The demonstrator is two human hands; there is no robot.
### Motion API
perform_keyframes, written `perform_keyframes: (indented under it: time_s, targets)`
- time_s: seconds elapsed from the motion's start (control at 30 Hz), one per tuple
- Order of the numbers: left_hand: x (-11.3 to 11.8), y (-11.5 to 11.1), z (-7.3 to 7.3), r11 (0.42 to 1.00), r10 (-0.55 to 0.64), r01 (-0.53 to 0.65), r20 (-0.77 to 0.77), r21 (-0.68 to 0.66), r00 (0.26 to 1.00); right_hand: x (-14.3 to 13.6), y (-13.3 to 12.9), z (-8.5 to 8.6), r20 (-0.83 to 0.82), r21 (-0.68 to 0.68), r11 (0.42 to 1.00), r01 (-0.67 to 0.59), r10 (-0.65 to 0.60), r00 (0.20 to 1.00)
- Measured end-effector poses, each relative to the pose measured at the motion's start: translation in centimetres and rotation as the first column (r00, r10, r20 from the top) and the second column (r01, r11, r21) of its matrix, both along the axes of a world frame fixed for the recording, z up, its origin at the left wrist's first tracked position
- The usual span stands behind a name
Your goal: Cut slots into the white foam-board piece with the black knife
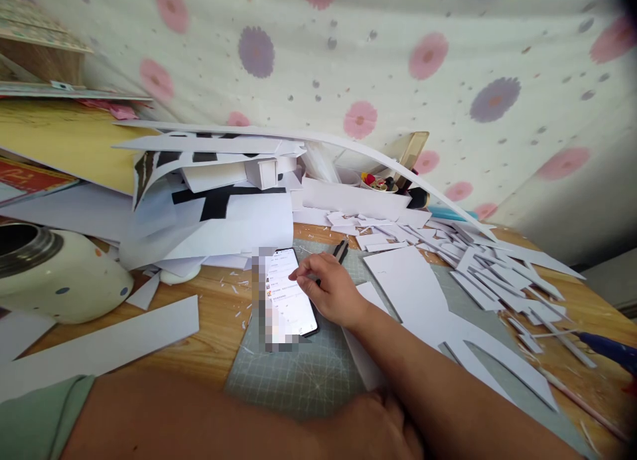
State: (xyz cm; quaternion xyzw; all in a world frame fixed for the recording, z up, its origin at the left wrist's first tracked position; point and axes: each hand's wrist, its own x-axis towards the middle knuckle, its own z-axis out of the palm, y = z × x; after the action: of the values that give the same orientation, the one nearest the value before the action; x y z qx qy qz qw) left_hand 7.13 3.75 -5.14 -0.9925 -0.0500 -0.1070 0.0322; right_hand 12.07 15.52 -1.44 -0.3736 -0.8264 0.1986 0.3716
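A phone [291, 294] with a lit white screen lies on the green cutting mat [308, 380], its left edge covered by blurred squares. Over the screen's upper right part is my right hand [331, 291], its index fingertip at the glass and the other fingers curled, with nothing seen in them. My left hand [371, 427] is low in the view, beside and partly under my right forearm; its fingers are curled and what they hold, if anything, is hidden. Just behind my right hand lies a black cutter [341, 250]. Cut white board pieces [408, 281] lie right of the phone.
An open cream flask [64, 274] lies at the left. White sheets with black shapes [239, 214] are stacked behind the phone. Many white offcuts [468, 261] cover the back right. A blue glue gun [607, 350] is at the right edge; a flowered curtain [328, 62] hangs behind.
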Motion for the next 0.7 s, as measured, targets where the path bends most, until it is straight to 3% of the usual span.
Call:
perform_keyframes:
  time_s: [0.2, 0.33, 0.53, 0.7]
  targets:
    - [0.1, 0.1, 0.9, 1.000, -0.001, 0.000, -0.048, -0.017, 0.999, -0.1, 0.0, 0.2, -0.002, -0.053, 0.999, 0.008, -0.008, 1.000]
    - [0.1, 0.0, 0.4, 1.000, 0.003, -0.003, -0.015, -0.006, 1.000, -0.1, -0.2, 0.2, 0.015, -0.145, 0.989, 0.016, -0.014, 1.000]
    - [0.2, -0.2, -0.4, 1.000, 0.013, -0.013, 0.022, -0.001, 1.000, 0.0, 0.0, 0.0, 0.069, -0.065, 0.997, 0.052, -0.047, 0.997]
    - [0.1, -0.2, 0.0, 1.000, -0.004, 0.005, 0.034, -0.007, 0.999, -0.1, 0.0, 0.0, 0.085, -0.102, 0.993, 0.061, -0.052, 0.995]
